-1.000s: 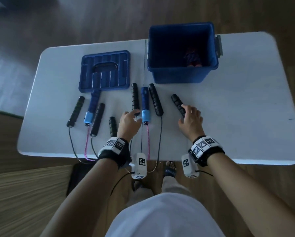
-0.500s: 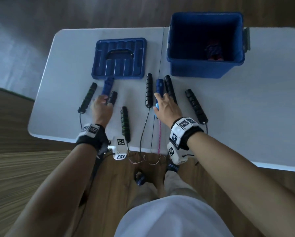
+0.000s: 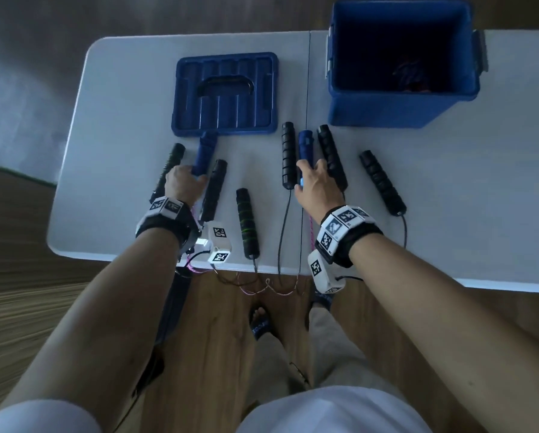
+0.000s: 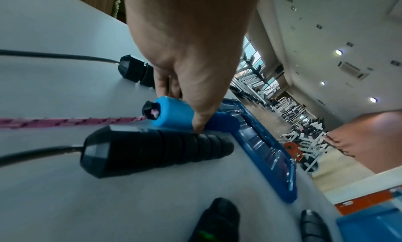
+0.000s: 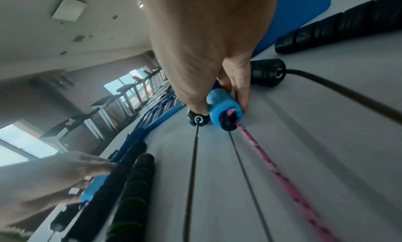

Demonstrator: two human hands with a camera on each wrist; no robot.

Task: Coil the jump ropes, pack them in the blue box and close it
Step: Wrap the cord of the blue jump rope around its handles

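Several jump-rope handles lie on the white table [image 3: 449,195], their cords hanging over the near edge. My left hand [image 3: 183,182] grips the left blue handle [image 3: 204,153] [image 4: 174,114], thumb and fingers around it; its pink cord [image 4: 65,122] trails back. My right hand [image 3: 313,179] pinches the right blue handle [image 3: 305,145] [image 5: 224,106] between thumb and fingers; the same pink cord [image 5: 282,177] runs from its end. The open blue box [image 3: 383,109] stands at the far right, with a coiled rope [image 3: 410,76] dim inside. The blue lid [image 3: 226,95] lies flat left of it.
Black handles flank both blue ones: one [image 3: 168,170] and another [image 3: 213,189] by the left hand, a green-striped one [image 3: 246,223] in the middle, three more [image 3: 288,154] [image 3: 332,156] [image 3: 382,182] near the right hand. Cords loop below the table edge above my feet.
Both hands moved left from the black handles onto the two blue handles and closed around them. The head view shifted left and closer.
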